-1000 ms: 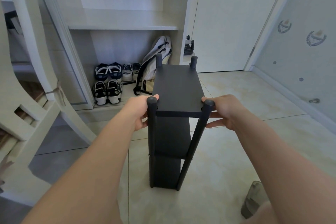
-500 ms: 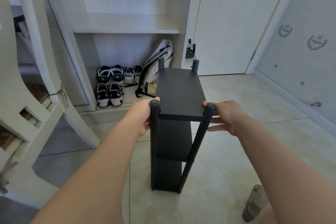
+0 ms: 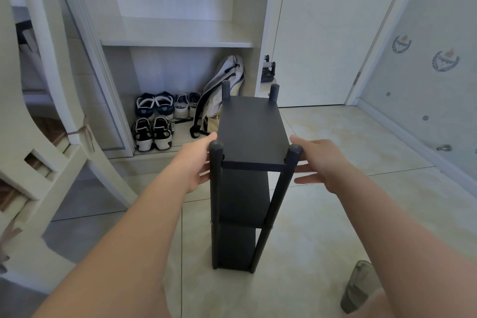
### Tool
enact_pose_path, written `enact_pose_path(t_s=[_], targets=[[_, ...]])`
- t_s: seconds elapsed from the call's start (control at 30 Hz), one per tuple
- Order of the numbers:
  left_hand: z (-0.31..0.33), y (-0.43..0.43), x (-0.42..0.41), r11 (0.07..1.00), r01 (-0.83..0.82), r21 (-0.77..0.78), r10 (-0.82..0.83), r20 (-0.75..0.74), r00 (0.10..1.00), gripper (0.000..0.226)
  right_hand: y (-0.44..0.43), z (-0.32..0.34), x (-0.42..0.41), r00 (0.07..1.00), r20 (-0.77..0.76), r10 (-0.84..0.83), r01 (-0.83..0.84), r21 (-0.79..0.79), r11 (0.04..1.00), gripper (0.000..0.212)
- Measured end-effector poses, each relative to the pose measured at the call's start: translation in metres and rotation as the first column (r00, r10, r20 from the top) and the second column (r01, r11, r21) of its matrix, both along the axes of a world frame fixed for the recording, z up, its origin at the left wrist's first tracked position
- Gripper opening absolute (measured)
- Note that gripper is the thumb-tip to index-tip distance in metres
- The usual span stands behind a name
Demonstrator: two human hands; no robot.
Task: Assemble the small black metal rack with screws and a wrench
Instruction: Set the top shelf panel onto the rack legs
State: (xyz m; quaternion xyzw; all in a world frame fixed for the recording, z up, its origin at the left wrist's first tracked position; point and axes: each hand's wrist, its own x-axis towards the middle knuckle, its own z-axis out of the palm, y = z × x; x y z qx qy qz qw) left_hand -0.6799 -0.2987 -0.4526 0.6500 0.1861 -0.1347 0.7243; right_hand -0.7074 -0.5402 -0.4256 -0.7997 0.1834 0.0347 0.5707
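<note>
The rack [image 3: 251,134] stands built on the floor [image 3: 335,214], right hand [image 3: 320,160] released beside it, left hand [image 3: 193,162] hard to read; next, test steadiness.

Dim, soft daylight, seemingly from the right, spreads over the pale floor [image 3: 335,214] with only faint shadows, as the wide-angle lens bows the door [image 3: 322,33] and chair [image 3: 38,137] at the frame's edges and the black rack [image 3: 253,131] loses detail.

Pale tiled floor [image 3: 335,214] in dim, even light. White door [image 3: 322,46] ahead, patterned wall [image 3: 426,72] right. Open cupboard [image 3: 180,33] holds shoes [image 3: 154,106] and a bag [image 3: 228,75]. Cream chair [image 3: 38,162] left.
</note>
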Motion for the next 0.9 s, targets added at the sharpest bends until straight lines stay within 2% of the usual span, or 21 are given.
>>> enact_pose_path(t_s=[0.07, 0.13, 0.17, 0.2, 0.27, 0.3, 0.37, 0.47, 0.53, 0.63, 0.77, 0.83, 0.9], targets=[[-0.001, 0.014, -0.001, 0.996, 0.058, 0.064, -0.059, 0.014, 0.998, 0.022, -0.003, 0.007, -0.005, 0.991, 0.130, 0.037, -0.023, -0.111, 0.994, 0.027], [-0.005, 0.030, -0.002, 0.940, 0.192, 0.281, -0.206, 0.021, 0.978, 0.036, -0.004, 0.012, -0.010, 0.951, 0.286, 0.115, -0.049, -0.230, 0.972, 0.016], [-0.010, 0.036, -0.003, 0.863, 0.294, 0.410, -0.319, -0.007, 0.948, 0.045, -0.003, 0.012, -0.013, 0.927, 0.334, 0.172, -0.076, -0.281, 0.957, 0.010], [-0.016, 0.039, -0.005, 0.771, 0.394, 0.501, -0.422, -0.061, 0.904, 0.050, -0.001, 0.012, -0.016, 0.902, 0.363, 0.234, -0.108, -0.333, 0.937, 0.013], [-0.030, 0.038, -0.007, 0.634, 0.535, 0.559, -0.523, -0.199, 0.829, 0.056, 0.005, 0.009, -0.021, 0.840, 0.408, 0.358, -0.162, -0.441, 0.883, 0.023], [-0.037, 0.034, -0.007, 0.611, 0.566, 0.554, -0.533, -0.242, 0.811, 0.060, 0.010, 0.007, -0.023, 0.804, 0.422, 0.419, -0.183, -0.495, 0.850, 0.025], [-0.049, 0.025, -0.008, 0.623, 0.574, 0.532, -0.531, -0.250, 0.809, 0.062, 0.022, 0.005, -0.028, 0.738, 0.414, 0.533, -0.215, -0.604, 0.767, 0.030], [-0.074, 0.014, -0.013, 0.671, 0.507, 0.541, -0.514, -0.154, 0.844, 0.053, 0.043, 0.005, -0.030, 0.697, 0.333, 0.635, -0.191, -0.767, 0.612, 0.038], [-0.097, 0.009, -0.020, 0.677, 0.456, 0.578, -0.495, -0.102, 0.863, 0.044, 0.059, 0.007, -0.030, 0.668, 0.321, 0.671, -0.157, -0.821, 0.548, 0.042], [-0.124, 0.008, -0.021, 0.721, 0.396, 0.569, -0.457, -0.039, 0.888, 0.029, 0.084, 0.011, -0.025, 0.622, 0.331, 0.710, -0.217, -0.798, 0.562, 0.040], [-0.135, 0.009, -0.009, 0.747, 0.454, 0.485, -0.493, -0.054, 0.868, 0.022, 0.103, 0.008, -0.015, 0.633, 0.305, 0.712, -0.270, -0.775, 0.572, 0.035], [-0.140, 0.008, -0.003, 0.746, 0.448, 0.492, -0.495, -0.038, 0.868, 0.007, 0.103, 0.005, -0.011, 0.632, 0.310, 0.711, -0.274, -0.768, 0.579, 0.035], [-0.144, 0.007, 0.001, 0.740, 0.445, 0.504, -0.506, -0.019, 0.863, 0.021, 0.102, 0.004, -0.008, 0.627, 0.320, 0.710, -0.268, -0.768, 0.582, 0.034]])
